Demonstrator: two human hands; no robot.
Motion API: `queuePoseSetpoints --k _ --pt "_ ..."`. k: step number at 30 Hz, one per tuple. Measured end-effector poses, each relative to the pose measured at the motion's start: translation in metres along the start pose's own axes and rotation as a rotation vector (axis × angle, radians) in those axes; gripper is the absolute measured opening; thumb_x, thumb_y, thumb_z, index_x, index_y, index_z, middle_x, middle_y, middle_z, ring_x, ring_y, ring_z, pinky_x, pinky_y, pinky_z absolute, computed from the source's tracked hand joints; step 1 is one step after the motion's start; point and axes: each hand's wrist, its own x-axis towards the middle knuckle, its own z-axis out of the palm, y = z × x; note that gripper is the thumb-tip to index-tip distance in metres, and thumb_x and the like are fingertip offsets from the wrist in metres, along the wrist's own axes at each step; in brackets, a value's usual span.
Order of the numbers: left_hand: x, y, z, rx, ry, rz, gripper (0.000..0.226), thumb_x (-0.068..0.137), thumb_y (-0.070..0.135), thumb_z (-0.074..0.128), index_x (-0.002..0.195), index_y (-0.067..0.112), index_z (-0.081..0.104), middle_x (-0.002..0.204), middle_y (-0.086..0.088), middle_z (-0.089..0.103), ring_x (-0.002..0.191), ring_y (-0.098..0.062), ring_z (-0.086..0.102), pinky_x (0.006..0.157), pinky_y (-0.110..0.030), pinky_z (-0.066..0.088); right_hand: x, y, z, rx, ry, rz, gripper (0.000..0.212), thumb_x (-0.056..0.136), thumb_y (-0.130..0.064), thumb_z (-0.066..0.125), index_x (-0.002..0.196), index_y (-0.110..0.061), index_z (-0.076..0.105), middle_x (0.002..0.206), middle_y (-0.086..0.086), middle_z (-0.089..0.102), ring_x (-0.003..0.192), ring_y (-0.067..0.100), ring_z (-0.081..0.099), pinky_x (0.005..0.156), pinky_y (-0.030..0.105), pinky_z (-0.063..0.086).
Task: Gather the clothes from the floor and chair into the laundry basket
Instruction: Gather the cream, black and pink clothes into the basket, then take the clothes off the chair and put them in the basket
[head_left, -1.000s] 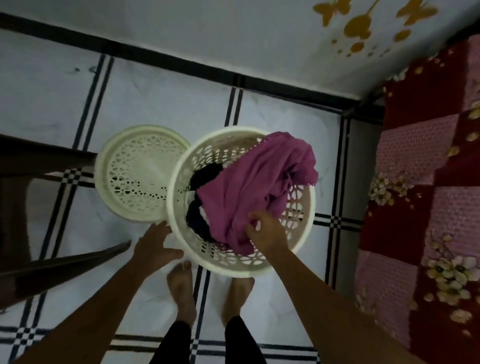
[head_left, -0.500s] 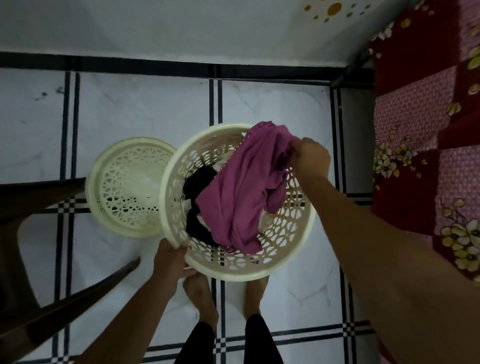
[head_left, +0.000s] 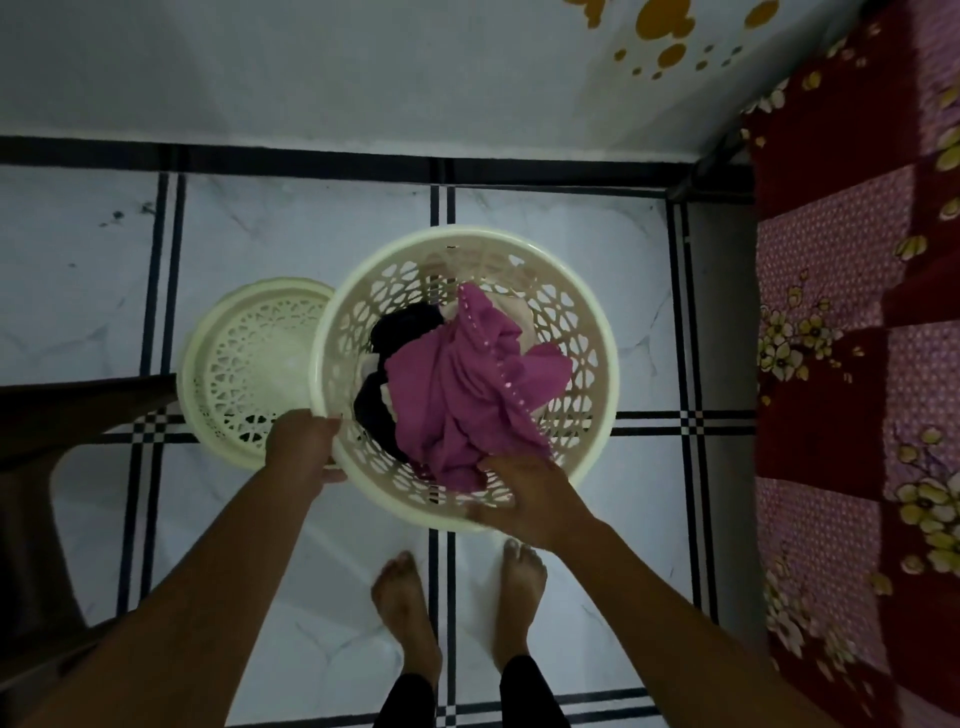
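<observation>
**Tucking the last of the magenta cloth into the basket**

The right hand (head_left: 524, 496) lies over the near rim of the round cream plastic laundry basket (head_left: 597, 332), fingers spread and curled onto the lower fold of the magenta-purple garment (head_left: 462, 395). It looks more like pressing than pinching, though the fingertips are hidden under the cloth. The left hand (head_left: 304, 444) is closed around the basket's left rim, thumb inside and fingers outside, steadying it.

The magenta garment sits wholly inside the basket, heaped on top of a black piece of clothing (head_left: 402, 325) and a pale cream piece (head_left: 511, 312). Just beside the basket, touching its left wall, the matching cream perforated lid (head_left: 249, 364) lies on the white tiled floor (head_left: 519, 218). A dark brown chair (head_left: 78, 410) shows at the left edge; no clothes are visible on it or on the floor in view.

The step in hand appears to be packing the load down. Next would likely be releasing the cloth and checking for leftover garments outside this view.
</observation>
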Motion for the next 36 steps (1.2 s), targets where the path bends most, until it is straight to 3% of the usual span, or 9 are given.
queuePoseSetpoints --k 2,4,6,9,15,22,25,32,36 --pt "0.004 0.013 -0.001 -0.015 0.027 0.016 0.022 0.091 0.013 0.061 0.112 0.006 0.062 0.104 -0.021 0.063 0.089 -0.036 0.062 0.059 -0.041 0.055 -0.008 0.003 0.005 -0.252 -0.11 -0.023 0.072 0.071 -0.072 0.06 0.131 -0.032 0.056 0.133 -0.007 0.062 0.131 0.016 0.049 0.117 0.051 0.021" --pt "0.005 0.02 0.0 0.014 0.039 0.057 0.024 0.091 0.012 0.061 0.113 0.002 0.062 0.105 -0.023 0.063 0.089 -0.037 0.063 0.06 -0.043 0.056 -0.009 0.011 0.008 -0.493 -0.088 -0.064 0.054 0.075 -0.036 0.076 0.126 -0.03 0.062 0.123 0.001 0.069 0.123 0.026 0.059 0.114 0.064 0.013" --pt "-0.002 0.022 -0.004 0.003 0.011 0.079 0.026 0.093 0.011 0.058 0.117 -0.001 0.06 0.106 -0.023 0.061 0.086 -0.035 0.062 0.063 -0.045 0.057 -0.005 0.007 -0.001 -0.605 -0.036 -0.031 0.046 0.081 -0.011 0.069 0.124 -0.024 0.064 0.117 0.008 0.072 0.116 0.032 0.064 0.113 0.064 0.012" --pt "-0.025 0.024 -0.016 -0.105 -0.041 0.027 0.02 0.096 0.006 0.05 0.111 0.002 0.063 0.105 -0.016 0.059 0.078 -0.027 0.06 0.062 -0.037 0.056 0.003 -0.004 -0.022 -0.669 -0.193 0.09 0.048 0.093 -0.008 0.05 0.138 -0.023 0.05 0.134 0.008 0.06 0.131 0.03 0.049 0.12 0.055 0.01" --pt "-0.145 0.023 -0.083 -0.186 -0.041 0.235 0.025 0.091 0.01 0.06 0.116 0.016 0.059 0.106 -0.006 0.069 0.085 -0.018 0.065 0.073 -0.028 0.048 -0.03 -0.083 -0.049 -0.16 -0.254 0.237 0.057 0.098 -0.029 0.052 0.15 -0.016 0.032 0.148 0.008 0.046 0.136 0.024 0.043 0.109 0.029 0.033" --pt "-0.303 -0.008 -0.238 -0.405 0.185 0.415 0.018 0.088 0.009 0.061 0.103 0.02 0.063 0.098 -0.012 0.072 0.075 -0.016 0.069 0.071 -0.028 0.051 -0.077 -0.287 -0.066 0.383 -0.261 0.112 0.028 0.092 -0.006 0.062 0.12 -0.008 0.06 0.079 0.004 0.065 0.054 -0.003 0.06 0.053 0.009 0.043" --pt "-0.312 -0.044 -0.317 -0.436 0.292 0.387 0.018 0.093 0.007 0.057 0.11 0.011 0.06 0.092 -0.01 0.07 0.067 -0.011 0.067 0.06 -0.019 0.051 -0.07 -0.387 -0.036 0.558 -0.312 0.075 0.022 0.091 -0.013 0.064 0.113 -0.019 0.062 0.092 0.011 0.073 0.074 0.012 0.07 0.063 0.019 0.051" --pt "-0.206 -0.116 -0.451 -0.383 0.328 0.155 0.008 0.089 0.011 0.065 0.091 0.018 0.064 0.097 -0.018 0.069 0.069 -0.02 0.062 0.07 -0.036 0.052 0.012 -0.532 0.08 0.434 -0.379 0.058 0.018 0.093 -0.011 0.062 0.108 -0.02 0.064 0.092 0.003 0.066 0.088 0.02 0.063 0.077 0.03 0.051" --pt "-0.131 -0.13 -0.478 -0.248 0.168 0.056 0.034 0.088 0.02 0.067 0.119 0.006 0.065 0.111 -0.016 0.069 0.096 -0.028 0.065 0.088 -0.036 0.051 0.072 -0.566 0.147 0.257 -0.29 0.135 0.021 0.093 -0.015 0.062 0.114 -0.016 0.065 0.103 0.002 0.066 0.101 0.021 0.062 0.085 0.026 0.043"
